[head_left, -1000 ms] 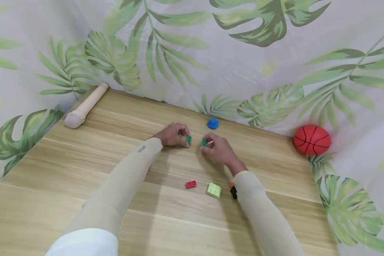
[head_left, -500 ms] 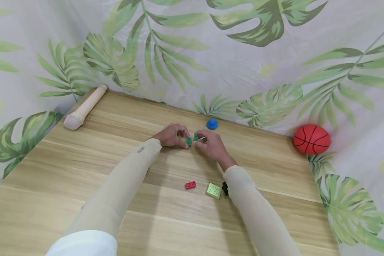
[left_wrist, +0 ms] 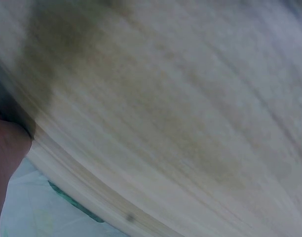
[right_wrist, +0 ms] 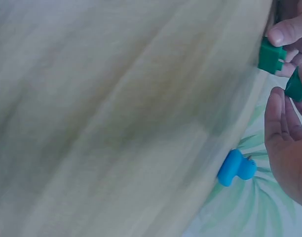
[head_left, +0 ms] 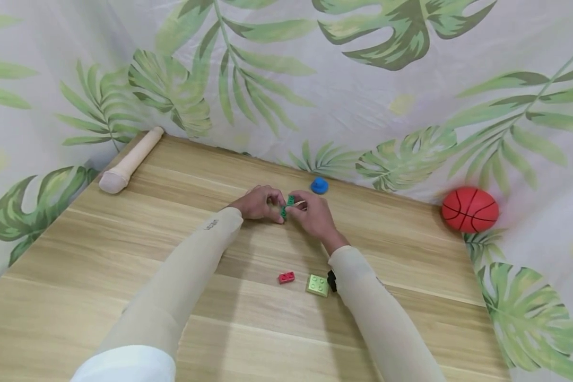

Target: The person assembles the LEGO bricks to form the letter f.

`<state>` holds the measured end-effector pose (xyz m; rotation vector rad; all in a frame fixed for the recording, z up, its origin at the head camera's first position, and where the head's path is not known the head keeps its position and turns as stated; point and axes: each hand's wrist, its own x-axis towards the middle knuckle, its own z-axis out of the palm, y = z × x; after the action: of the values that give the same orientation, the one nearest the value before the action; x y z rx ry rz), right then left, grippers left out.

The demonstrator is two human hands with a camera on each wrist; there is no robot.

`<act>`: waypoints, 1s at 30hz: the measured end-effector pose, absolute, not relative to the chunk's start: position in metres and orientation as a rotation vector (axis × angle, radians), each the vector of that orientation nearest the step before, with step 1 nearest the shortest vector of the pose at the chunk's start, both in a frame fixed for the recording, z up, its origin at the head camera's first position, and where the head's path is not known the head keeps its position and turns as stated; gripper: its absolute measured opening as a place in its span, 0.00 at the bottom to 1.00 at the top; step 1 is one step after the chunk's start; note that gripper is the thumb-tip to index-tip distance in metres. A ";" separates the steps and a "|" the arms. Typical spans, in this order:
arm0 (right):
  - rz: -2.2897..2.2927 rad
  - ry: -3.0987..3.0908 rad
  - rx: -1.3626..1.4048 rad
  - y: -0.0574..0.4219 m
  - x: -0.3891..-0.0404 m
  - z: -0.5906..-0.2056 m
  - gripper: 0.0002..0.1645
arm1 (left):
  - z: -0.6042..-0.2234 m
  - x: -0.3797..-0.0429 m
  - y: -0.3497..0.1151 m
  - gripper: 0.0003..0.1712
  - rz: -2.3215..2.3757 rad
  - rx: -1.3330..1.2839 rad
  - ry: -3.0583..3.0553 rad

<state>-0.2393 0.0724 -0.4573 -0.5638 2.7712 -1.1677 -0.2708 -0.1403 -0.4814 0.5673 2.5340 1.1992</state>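
- My left hand [head_left: 263, 202] pinches the nearer green block [head_left: 284, 213] between thumb and fingertips; holding it by its sides seems meant to leave the studs uncovered.
- My right hand [head_left: 317, 216] pinches the farther green block [head_left: 291, 200] the same way, so each grip is clamped on 1 block.
- The 2 blocks are just beside each other, off the table [head_left: 391, 228]; I cannot tell whether they touch. Small pieces like these probably call for fingertips rather than a whole palm.
- Past my right hand, the blue piece [right_wrist: 235, 168] sits by the table's far edge, perhaps there to be out of my fingers' way.
- Nearer my body, the red block [head_left: 286, 277] and the 4-stud yellow-green block [head_left: 317, 285] lie between my forearms, likely for easy reach; a black piece [head_left: 331, 280] is partly hidden by my right sleeve [head_left: 387, 313].
- Outermost, the pale microphone-shaped thing [head_left: 131, 162] lies along the left edge and the red ball [head_left: 470, 209] sits at the right, both well apart from my hands.
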 end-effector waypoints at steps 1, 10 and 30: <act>-1.166 2.771 -0.571 0.072 -0.239 -0.456 0.23 | -0.481 -0.271 -0.140 0.19 1.196 0.562 2.537; -1.131 2.745 -0.571 0.068 -0.238 -0.461 0.23 | -0.484 -0.271 -0.137 0.19 1.177 0.571 2.544; -1.124 2.780 -0.543 0.062 -0.237 -0.462 0.18 | -0.482 -0.271 -0.140 0.19 1.149 0.573 2.583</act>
<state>-0.2371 0.0624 -0.4623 -0.5429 2.7802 -1.1243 -0.2707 -0.1395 -0.4818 0.5733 2.5830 1.1491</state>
